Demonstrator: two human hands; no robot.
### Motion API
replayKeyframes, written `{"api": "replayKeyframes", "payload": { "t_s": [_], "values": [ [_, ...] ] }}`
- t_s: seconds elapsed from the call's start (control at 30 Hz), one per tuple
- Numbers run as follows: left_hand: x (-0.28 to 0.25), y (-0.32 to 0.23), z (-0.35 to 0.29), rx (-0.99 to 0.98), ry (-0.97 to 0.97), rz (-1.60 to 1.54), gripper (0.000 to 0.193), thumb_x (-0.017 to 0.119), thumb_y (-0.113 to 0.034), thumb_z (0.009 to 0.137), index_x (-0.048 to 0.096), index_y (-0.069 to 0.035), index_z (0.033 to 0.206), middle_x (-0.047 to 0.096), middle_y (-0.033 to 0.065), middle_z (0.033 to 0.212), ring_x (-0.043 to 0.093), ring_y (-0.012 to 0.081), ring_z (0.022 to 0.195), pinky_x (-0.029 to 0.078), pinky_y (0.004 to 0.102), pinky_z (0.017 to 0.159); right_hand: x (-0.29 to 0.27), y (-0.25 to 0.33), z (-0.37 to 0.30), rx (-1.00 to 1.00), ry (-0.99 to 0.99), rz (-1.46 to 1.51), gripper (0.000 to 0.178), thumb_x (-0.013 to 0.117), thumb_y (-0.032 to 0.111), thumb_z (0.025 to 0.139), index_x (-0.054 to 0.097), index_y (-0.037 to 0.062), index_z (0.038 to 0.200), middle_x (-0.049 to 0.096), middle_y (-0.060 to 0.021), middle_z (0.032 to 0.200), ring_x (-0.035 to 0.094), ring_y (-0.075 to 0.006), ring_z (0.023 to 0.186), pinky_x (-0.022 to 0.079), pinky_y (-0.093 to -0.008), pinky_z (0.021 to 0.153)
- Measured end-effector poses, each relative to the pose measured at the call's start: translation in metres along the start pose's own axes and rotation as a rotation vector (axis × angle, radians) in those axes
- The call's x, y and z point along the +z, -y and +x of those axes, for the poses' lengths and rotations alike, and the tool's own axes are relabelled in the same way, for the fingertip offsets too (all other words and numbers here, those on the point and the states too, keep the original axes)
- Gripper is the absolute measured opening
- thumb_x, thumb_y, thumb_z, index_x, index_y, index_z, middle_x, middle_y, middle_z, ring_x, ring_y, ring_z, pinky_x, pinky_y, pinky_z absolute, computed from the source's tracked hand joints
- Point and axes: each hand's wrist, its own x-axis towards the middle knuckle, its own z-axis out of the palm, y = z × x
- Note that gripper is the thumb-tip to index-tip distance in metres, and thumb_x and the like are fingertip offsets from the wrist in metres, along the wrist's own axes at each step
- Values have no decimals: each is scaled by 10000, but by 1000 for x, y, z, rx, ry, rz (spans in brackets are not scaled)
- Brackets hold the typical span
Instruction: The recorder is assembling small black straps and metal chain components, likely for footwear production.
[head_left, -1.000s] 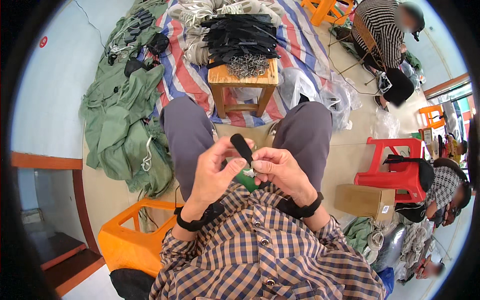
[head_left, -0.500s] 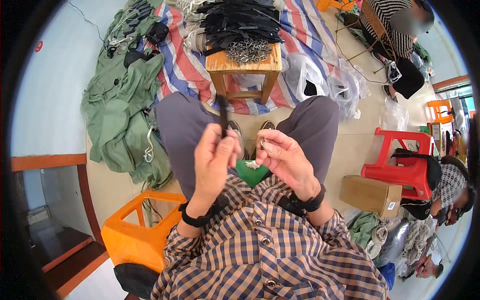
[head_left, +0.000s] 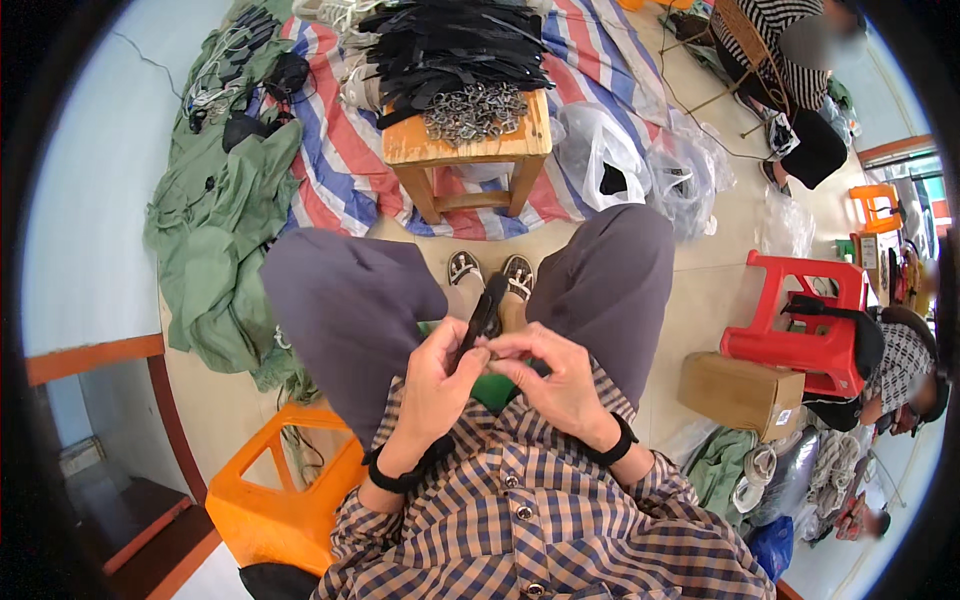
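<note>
My left hand (head_left: 440,375) is closed around a black strap (head_left: 489,305), which slants up and away from the fingers above my lap. Close against it, my right hand (head_left: 552,378) pinches at the strap's near end, its thumb and forefinger meeting the left fingertips. The small metal piece seen in the right fingers earlier is now hidden between the two hands. Ahead, a wooden stool (head_left: 468,150) bears a heap of black straps (head_left: 455,55) and, in front of that, a pile of small metal fittings (head_left: 475,112).
An orange plastic stool (head_left: 245,490) stands at my left, near green cloth (head_left: 215,225). A striped sheet (head_left: 340,190) lies under the wooden stool, with plastic bags (head_left: 605,165) beside it. At right are a red stool (head_left: 760,335), a cardboard box (head_left: 735,395) and other people.
Both hands have come together lower over my lap. The strap has swung down, and the right hand has brought the small metal piece to it. My knees have spread a little.
</note>
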Motion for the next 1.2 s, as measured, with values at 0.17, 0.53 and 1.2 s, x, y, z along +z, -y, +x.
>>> {"api": "replayKeyframes", "payload": {
  "t_s": [0.17, 0.53, 1.2],
  "values": [
    [-5, -2, 0, -107, 60, 146, 48, 521, -13, 857, 484, 14, 842, 548, 29, 726, 520, 52, 686, 420, 218, 596, 5, -19, -2, -17, 74, -93, 244, 665, -9, 763, 636, 28, 1002, 623, -79, 845, 606, -144, 717, 481, -248, 645],
    [2, 3, 11, 39, -35, 410, 244, 533, -61, 835, 511, 44, 1055, 569, 156, 877, 552, 184, 825, 457, 301, 748, -1, -4, 7, 201, -64, -40, 130, 625, 103, 830, 634, 20, 929, 628, -113, 838, 616, -191, 748, 488, -292, 670],
    [-10, -4, 7, 121, 28, 331, 155, 475, -147, 916, 458, 2, 882, 446, 67, 703, 404, 165, 598, 372, 297, 557, 20, -26, 4, 10, -33, 51, 162, 542, 147, 868, 559, -11, 898, 611, -132, 778, 603, -281, 707, 456, -358, 631]
  ]
}}
